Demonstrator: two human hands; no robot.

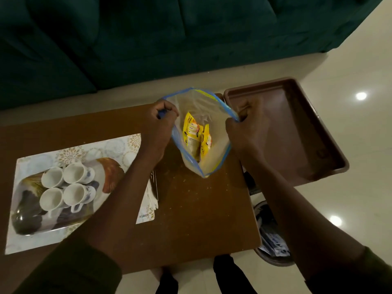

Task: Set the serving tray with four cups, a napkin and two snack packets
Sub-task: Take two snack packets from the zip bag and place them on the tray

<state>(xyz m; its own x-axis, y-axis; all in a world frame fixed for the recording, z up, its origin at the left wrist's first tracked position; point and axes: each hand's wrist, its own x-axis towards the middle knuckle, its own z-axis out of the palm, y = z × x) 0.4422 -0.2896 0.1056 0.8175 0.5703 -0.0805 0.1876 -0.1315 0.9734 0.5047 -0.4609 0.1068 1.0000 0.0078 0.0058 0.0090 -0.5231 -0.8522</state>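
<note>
A clear zip bag (214, 149) with a blue rim stands on the brown table, pulled wide open. My left hand (162, 122) grips its left rim and my right hand (244, 126) grips its right rim. Inside stand two yellow snack packets (196, 134). The brown serving tray (297, 128) lies to the right, partly past the table edge, with nothing in it. Several white cups (67, 187) stand together on a patterned placemat (118, 149) at the left. White napkins (152, 196) peek out beside my left forearm.
A dark green sofa (148, 39) runs along the far side. A bin (273, 247) with papers sits on the glossy floor below the table's right edge. Crumbs speckle the bare table (201, 209) in front of the bag.
</note>
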